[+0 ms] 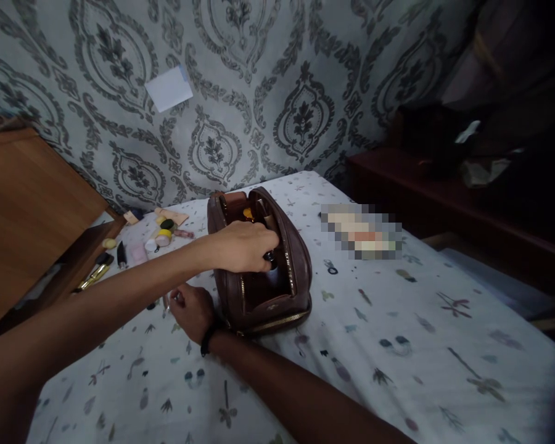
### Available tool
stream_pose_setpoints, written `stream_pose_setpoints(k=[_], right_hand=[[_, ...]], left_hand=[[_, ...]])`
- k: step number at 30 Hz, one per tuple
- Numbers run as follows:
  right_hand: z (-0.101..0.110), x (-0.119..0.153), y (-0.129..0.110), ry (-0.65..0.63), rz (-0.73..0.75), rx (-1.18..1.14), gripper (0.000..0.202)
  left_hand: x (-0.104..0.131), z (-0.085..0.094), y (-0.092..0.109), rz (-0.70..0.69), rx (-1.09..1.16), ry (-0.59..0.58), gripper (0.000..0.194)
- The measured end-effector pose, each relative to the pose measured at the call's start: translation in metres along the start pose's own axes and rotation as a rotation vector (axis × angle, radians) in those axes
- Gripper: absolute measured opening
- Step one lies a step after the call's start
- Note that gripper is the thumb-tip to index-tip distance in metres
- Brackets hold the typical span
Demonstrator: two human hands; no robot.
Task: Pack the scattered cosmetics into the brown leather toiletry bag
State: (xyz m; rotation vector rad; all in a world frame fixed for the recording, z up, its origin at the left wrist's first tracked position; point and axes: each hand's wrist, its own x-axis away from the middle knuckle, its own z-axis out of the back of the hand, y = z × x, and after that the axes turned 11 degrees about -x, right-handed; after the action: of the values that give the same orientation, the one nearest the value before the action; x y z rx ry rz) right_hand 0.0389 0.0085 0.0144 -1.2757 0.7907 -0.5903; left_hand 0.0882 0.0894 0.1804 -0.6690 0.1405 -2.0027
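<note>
Patterned sheet [324, 370]: our left hand [250, 245], apparently rummaging, grips a dark item [271, 256] in the bag [272, 308]; lift carefully; right hand [193, 313] pinches something small [167, 302].

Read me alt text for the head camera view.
A person's left hand reaches into an open brown zippered bag on a white patterned bedsheet, with the right hand beside the bag. Small cosmetics lie scattered at left, with grey damask wallpaper behind.

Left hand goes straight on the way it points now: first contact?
Probably the brown bag's far side, at the zipped edge just beyond the left hand's knuckles. Depth is unclear from one view; a higher path might clear the rim.
</note>
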Motion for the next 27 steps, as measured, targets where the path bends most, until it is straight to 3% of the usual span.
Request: stream_pose_setpoints(k=[5, 27], right_hand=[[-0.0001, -0.0003, 0.0006, 0.0, 0.008, 0.028, 0.008], [-0.003, -0.002, 0.0041, -0.004, -0.003, 0.061, 0.007]], left_hand=[[-0.0016, -0.0016, 0.0, -0.014, 0.019, 0.047, 0.023], [-0.0028, -0.0022, -0.0006, -0.036, 0.032, 0.025, 0.024]])
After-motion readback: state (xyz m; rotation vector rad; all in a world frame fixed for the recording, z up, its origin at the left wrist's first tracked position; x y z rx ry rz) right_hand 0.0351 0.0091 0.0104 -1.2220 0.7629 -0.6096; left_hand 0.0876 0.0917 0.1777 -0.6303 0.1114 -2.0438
